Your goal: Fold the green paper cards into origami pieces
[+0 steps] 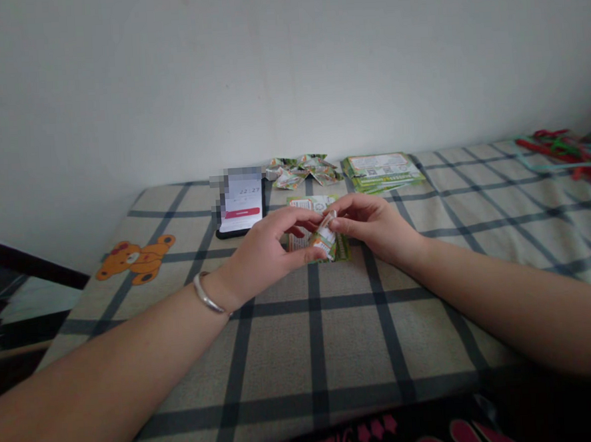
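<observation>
Between my two hands is a folded piece of printed green-and-white paper, partly covered by fingers. My left hand, with a silver bangle on its wrist, pinches its left and lower side. The thumb and fingertips of my right hand grip its upper right corner. Just behind and beneath it lies a flat printed green-and-white sheet on the checked cloth. Farther back sit several folded paper pieces with the same print. A stack of flat printed sheets lies to their right.
A phone showing a timer lies left of the folded pieces. The checked tablecloth bears an orange bear figure at left. Red, green and light-blue strips are heaped at far right. A white wall stands behind.
</observation>
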Tool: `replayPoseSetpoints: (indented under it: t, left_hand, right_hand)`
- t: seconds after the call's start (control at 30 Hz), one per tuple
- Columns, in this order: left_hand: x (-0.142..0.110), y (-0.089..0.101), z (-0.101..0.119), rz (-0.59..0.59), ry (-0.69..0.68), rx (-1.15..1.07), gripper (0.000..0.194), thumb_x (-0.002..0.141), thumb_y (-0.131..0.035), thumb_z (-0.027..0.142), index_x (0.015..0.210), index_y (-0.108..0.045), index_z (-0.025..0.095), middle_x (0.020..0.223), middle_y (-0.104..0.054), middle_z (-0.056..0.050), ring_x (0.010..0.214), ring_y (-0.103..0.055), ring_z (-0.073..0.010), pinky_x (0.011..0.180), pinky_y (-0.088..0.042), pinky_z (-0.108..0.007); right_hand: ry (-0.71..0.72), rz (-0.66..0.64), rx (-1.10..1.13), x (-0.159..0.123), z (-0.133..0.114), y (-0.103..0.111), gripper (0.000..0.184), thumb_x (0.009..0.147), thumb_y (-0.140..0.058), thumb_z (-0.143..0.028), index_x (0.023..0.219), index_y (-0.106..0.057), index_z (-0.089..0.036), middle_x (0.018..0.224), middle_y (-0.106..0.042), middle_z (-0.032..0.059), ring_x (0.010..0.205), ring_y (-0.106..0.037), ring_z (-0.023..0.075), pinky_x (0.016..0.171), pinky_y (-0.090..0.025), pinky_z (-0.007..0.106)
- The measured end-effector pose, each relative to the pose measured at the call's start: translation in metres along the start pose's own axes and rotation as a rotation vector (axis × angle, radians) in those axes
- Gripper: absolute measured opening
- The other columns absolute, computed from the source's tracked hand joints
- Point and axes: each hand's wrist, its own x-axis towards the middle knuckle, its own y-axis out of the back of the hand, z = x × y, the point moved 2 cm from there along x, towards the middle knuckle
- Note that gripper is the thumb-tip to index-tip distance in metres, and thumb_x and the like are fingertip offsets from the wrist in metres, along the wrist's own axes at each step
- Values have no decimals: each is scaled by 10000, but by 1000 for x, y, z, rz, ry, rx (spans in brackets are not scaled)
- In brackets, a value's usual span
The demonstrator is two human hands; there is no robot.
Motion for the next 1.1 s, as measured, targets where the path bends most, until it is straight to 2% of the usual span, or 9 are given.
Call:
replayPoseSetpoints:
  t: [0.2, 0.33, 0.43, 0.57, 0.73, 0.9, 1.1]
  left_hand:
    - [1, -3, 7, 10, 22, 81, 320, 818, -691, 241, 1126, -626, 184, 1082, -681, -40, 900, -649, -136, 812, -535, -255]
    - [1, -4, 12, 56, 55, 142, 257, 848, -647, 232, 1102, -639, 195, 1019, -698, -14, 888, -651, -127, 794, -528, -233]
    - [1, -5, 15, 111, 62, 195, 208, 846, -659, 248, 1047, -652, 195, 973, -703, -3, 871, -650, -128, 803, -518, -240]
    - [0, -6, 18, 152, 65, 225, 152, 840, -662, 239, 982, -658, 185, 926, -699, -2, 845, -649, -132, 780, -510, -243]
    - [0, -7, 21, 160, 57, 250, 85, 840, -653, 221, 918, -660, 187, 876, -694, 6, 809, -640, -129, 761, -505, -244]
    - [0, -8, 22, 176, 67, 230, 56, 838, -651, 203, 889, -651, 181, 853, -685, 9, 786, -632, -120, 741, -499, -236]
    - [1, -8, 17, 162, 140, 91, 136, 842, -659, 255, 952, -644, 177, 880, -675, -5, 787, -630, -122, 704, -508, -231]
  right_hand:
    - [4, 31, 10, -1, -2, -2, 165, 681, -827, -284, 756, -696, -219, 762, -726, -31, 713, -665, 104, 715, -539, 251]
    - [12, 38, -24, -3, -2, -5, 171, 684, -823, -289, 755, -691, -205, 755, -729, -21, 705, -666, 108, 705, -541, 256]
    - [49, 47, -127, -4, -4, -8, 168, 714, -799, -317, 779, -698, -200, 781, -735, -3, 707, -661, 119, 689, -534, 270]
    - [173, 95, -336, -6, -11, -10, 124, 761, -761, -304, 809, -717, -198, 814, -741, 15, 747, -654, 128, 686, -508, 268]
    - [217, 95, -422, -8, -15, -12, 112, 778, -745, -303, 790, -713, -196, 780, -725, 12, 740, -642, 134, 700, -506, 281]
    - [213, 82, -403, -7, -15, -12, 124, 789, -732, -317, 768, -701, -199, 767, -718, 6, 731, -640, 129, 708, -517, 279]
    - [111, 50, -244, -4, -8, -10, 181, 795, -724, -380, 831, -707, -203, 815, -728, 6, 741, -650, 124, 719, -527, 271]
